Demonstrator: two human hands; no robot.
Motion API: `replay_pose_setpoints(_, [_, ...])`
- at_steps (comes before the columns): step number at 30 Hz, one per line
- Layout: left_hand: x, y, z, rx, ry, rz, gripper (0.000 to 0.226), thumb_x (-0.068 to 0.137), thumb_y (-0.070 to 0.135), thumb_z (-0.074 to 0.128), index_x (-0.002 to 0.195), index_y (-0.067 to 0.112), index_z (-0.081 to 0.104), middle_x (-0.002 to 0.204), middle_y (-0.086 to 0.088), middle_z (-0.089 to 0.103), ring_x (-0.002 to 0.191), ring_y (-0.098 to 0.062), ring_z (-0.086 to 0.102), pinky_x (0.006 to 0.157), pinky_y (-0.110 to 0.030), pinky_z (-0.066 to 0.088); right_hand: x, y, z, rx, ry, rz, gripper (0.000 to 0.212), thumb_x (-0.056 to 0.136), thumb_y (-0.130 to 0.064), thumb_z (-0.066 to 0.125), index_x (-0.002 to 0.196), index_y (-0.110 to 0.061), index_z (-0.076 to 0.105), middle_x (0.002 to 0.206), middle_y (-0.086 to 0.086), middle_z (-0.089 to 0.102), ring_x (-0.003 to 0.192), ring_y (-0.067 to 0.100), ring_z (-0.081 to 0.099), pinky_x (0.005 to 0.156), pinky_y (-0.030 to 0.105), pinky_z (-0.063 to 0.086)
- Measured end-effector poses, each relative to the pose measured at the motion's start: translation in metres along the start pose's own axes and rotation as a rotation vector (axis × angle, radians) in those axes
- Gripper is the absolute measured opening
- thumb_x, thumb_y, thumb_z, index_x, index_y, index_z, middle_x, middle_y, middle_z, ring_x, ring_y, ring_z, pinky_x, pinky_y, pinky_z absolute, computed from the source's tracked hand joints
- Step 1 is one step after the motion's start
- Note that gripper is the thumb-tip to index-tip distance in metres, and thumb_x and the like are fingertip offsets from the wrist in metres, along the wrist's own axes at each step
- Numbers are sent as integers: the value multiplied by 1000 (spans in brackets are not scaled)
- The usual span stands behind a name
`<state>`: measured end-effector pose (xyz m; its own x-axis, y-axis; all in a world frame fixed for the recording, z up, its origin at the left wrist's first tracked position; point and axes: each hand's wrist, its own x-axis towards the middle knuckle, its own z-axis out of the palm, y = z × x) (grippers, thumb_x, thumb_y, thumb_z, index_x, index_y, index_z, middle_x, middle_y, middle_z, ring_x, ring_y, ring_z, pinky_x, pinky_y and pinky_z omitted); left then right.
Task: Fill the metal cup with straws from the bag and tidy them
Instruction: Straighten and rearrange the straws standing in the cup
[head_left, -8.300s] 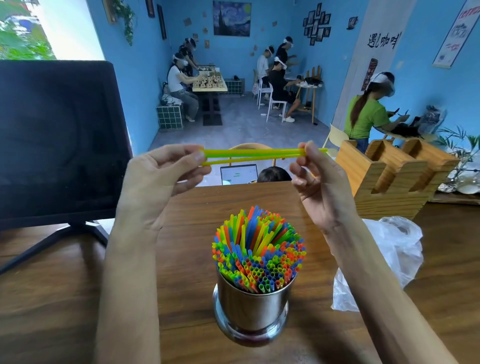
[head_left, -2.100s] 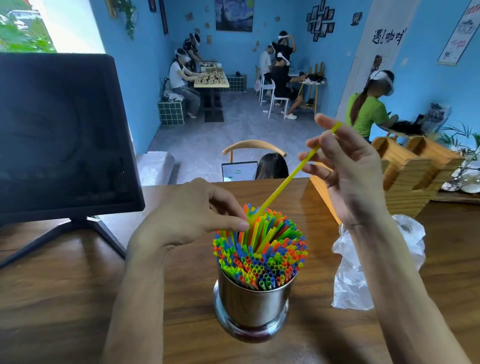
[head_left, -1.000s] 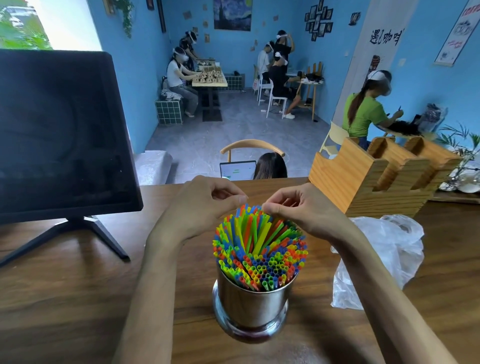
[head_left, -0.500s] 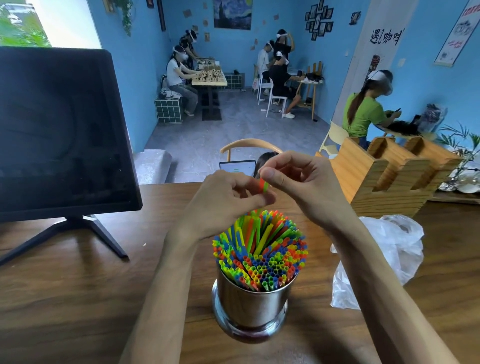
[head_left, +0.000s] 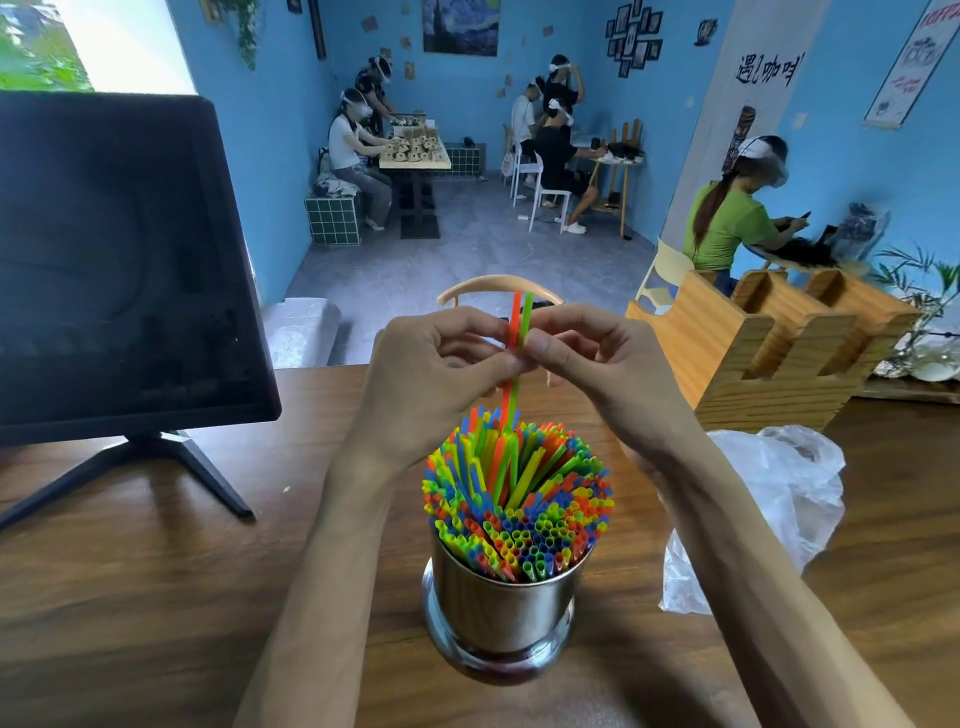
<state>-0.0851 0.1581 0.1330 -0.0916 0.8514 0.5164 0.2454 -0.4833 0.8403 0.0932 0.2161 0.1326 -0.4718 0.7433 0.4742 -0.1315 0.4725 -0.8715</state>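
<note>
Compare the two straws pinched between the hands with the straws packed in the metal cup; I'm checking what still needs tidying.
The two pinched straws, one orange and one green, stick up well above the packed straws, whose tops lie roughly level. Left hand and right hand pinch the pair; nothing grips the packed ones. Both sets stand in the metal cup.

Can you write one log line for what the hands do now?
both hands pinch orange and green straws | above full metal cup | plastic bag beside

One view only: head-worn wide-angle camera, looking forward and down from above the desk (head_left: 130, 597). Near field: both forearms and a cup of straws (head_left: 506, 603), close below the lens. Far field: a blue room beyond the desk edge.
</note>
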Motion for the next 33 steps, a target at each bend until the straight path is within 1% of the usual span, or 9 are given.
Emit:
replay_pose_setpoints(3, [1, 3, -1, -56, 26, 7, 19, 79, 30, 82, 91, 44, 77, 79, 5, 79, 72, -13, 77, 64, -21, 59, -1, 4, 1, 11, -13, 39, 21, 87, -37, 75, 108, -38, 75, 99, -5, 75, 89, 15, 74, 76, 23, 56])
replay_pose_setpoints(6, [0, 3, -2, -32, 22, 18, 44, 87, 19, 81, 123, 40, 67, 87, 2, 79, 72, -15, 77, 66, -20, 59, -3, 11, 1, -34, -33, 84, 35, 81, -39, 84, 114, -35, 73, 103, -3, 76, 90, 19, 75, 79, 29, 60])
replay_pose_setpoints(9, [0, 1, -4, 58, -8, 47, 68, 91, 20, 78, 143, 54, 47, 94, -4, 76, 76, -19, 77, 71, -28, 63, -5, 16, 3, -115, -34, 81, 38, 77, -44, 84, 112, -33, 74, 102, -4, 77, 90, 19, 76, 81, 35, 62])
replay_pose_setpoints(13, [-3, -3, -5, 183, -55, 39, 51, 91, 22, 77, 128, 53, 61, 83, 5, 75, 68, -15, 74, 72, -29, 63, -4, 17, -6, -84, 1, 85, 30, 87, -42, 74, 112, -25, 75, 98, 0, 79, 91, 18, 76, 81, 26, 58])
replay_pose_setpoints(16, [-7, -10, -9, 280, -56, -15, 37, 85, 29, 83, 112, 52, 71, 82, 11, 75, 75, -9, 73, 77, -25, 61, -5, 17, -21, -95, 31, 147, 32, 87, -39, 73, 107, -15, 76, 97, 6, 79, 89, 17, 74, 76, 22, 55])
replay_pose_setpoints(21, [-10, -17, -15, 395, -98, -92, 21, 78, 32, 87, 91, 46, 78, 84, 21, 73, 88, 4, 66, 77, -11, 50, -10, 21, -37, -303, -200, 320, 30, 80, -50, 73, 100, -27, 80, 96, 5, 77, 89, 28, 67, 71, 21, 51])
replay_pose_setpoints(24, [-10, -20, -17, 502, -171, -157, 11, 79, 44, 82, 87, 50, 76, 90, 29, 70, 95, 6, 60, 85, -22, 51, -12, 24, -34, -380, -319, 367, 32, 83, -55, 70, 100, -30, 80, 94, -7, 78, 87, 11, 72, 74, 25, 57])
replay_pose_setpoints(27, [-9, -22, -17, 544, -223, -200, 8, 80, 57, 74, 86, 53, 76, 91, 29, 70, 96, 5, 60, 90, -36, 54, -12, 25, -32, -389, -311, 390, 36, 80, -57, 68, 94, -26, 81, 91, -5, 79, 87, 14, 74, 76, 33, 58])
replay_pose_setpoints(33, [-7, -27, -20, 555, -220, -204, 15, 77, 65, 71, 82, 52, 77, 86, 30, 71, 90, 5, 64, 85, -35, 57, -10, 27, -30, -360, -272, 362, 33, 78, -53, 71, 87, -23, 82, 86, -3, 79, 82, 9, 73, 73, 26, 57])
